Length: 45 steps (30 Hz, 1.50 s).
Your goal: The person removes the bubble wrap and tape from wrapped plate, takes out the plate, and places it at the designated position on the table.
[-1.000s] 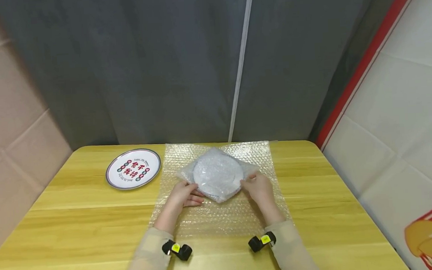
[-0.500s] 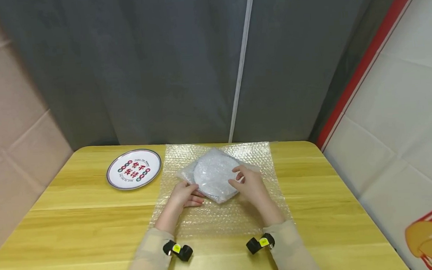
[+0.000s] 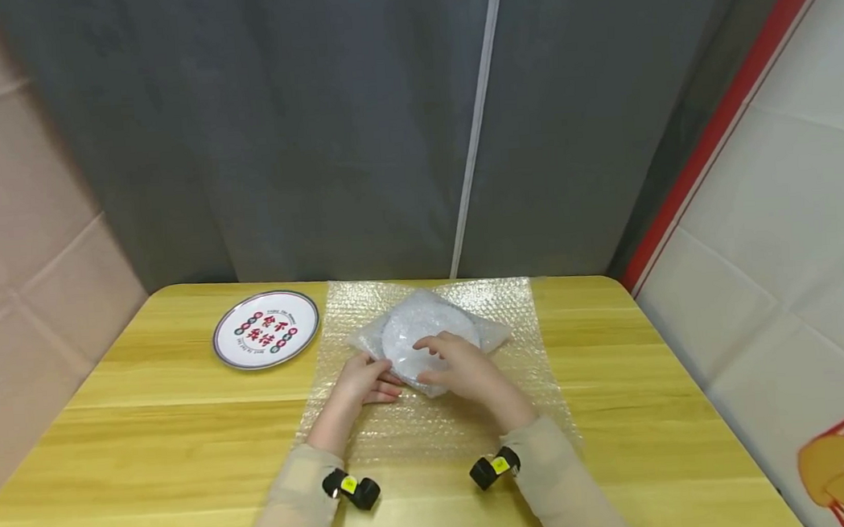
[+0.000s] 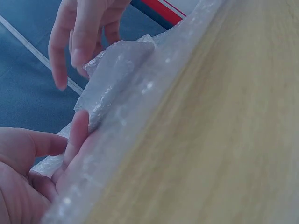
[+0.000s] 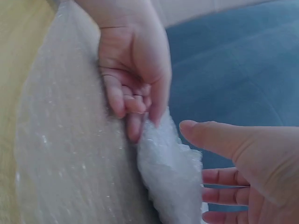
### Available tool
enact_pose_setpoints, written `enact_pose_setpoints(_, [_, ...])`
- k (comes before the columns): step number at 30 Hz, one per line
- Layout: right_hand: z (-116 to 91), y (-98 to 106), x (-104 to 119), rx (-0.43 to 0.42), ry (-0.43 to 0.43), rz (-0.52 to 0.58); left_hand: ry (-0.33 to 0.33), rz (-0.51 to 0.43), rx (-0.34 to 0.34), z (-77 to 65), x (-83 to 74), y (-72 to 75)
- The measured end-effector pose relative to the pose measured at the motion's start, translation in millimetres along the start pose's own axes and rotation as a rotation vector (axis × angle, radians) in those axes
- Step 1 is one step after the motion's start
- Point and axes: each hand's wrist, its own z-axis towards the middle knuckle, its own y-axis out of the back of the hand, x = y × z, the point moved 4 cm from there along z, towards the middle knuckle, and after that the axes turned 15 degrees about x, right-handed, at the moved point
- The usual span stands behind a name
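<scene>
A round, plate-like thing wrapped in bubble wrap point(image 3: 425, 321) lies in the middle of a flat bubble wrap sheet point(image 3: 432, 436). My left hand point(image 3: 362, 380) pinches the bundle's near left edge between thumb and fingers, the other fingers tucked low beside it. Over the bundle's near right part hovers my right hand point(image 3: 465, 370), thumb and fingers spread apart and nothing between them. In the left wrist view the folded wrap point(image 4: 117, 74) stands up in a soft ridge. The right wrist view has the right thumb apart from the crumpled wrap point(image 5: 170, 175).
A white plate point(image 3: 266, 329) with a dark rim and red characters lies on the wooden table point(image 3: 151, 457), left of the sheet. A grey curtain point(image 3: 327, 140) hangs behind the table. A white panel with a red border point(image 3: 778, 266) stands to the right.
My right hand has let go of the bundle's right edge, lifted, and moved left over its near part, fingers spreading. The left hand keeps its pinch on the left edge.
</scene>
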Motion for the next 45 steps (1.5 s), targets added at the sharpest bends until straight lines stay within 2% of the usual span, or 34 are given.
enact_pose_setpoints(4, [8.5, -5.7, 4.6, 0.044, 0.021, -0.119, -0.002, -0.003, 0.002, 0.3, 1.1, 0.0])
enact_pose_setpoints(7, [14.4, -8.1, 8.6, 0.042, 0.047, -0.191, -0.005, -0.006, 0.001, -0.1, 1.0, 0.0])
enact_pose_setpoints(18, [31.0, -11.4, 12.5, 0.11, 0.015, -0.316, -0.008, -0.013, 0.003, 0.2, 0.7, -0.8])
enact_pose_setpoints(32, [38.4, -11.0, 11.9, 0.18, 0.0, -0.312, -0.003, -0.015, 0.003, 0.4, 0.1, -0.8])
enact_pose_setpoints(45, [38.7, -13.9, 4.3, 0.192, 0.003, -0.251, -0.005, -0.006, 0.001, 0.0, -0.2, -1.0])
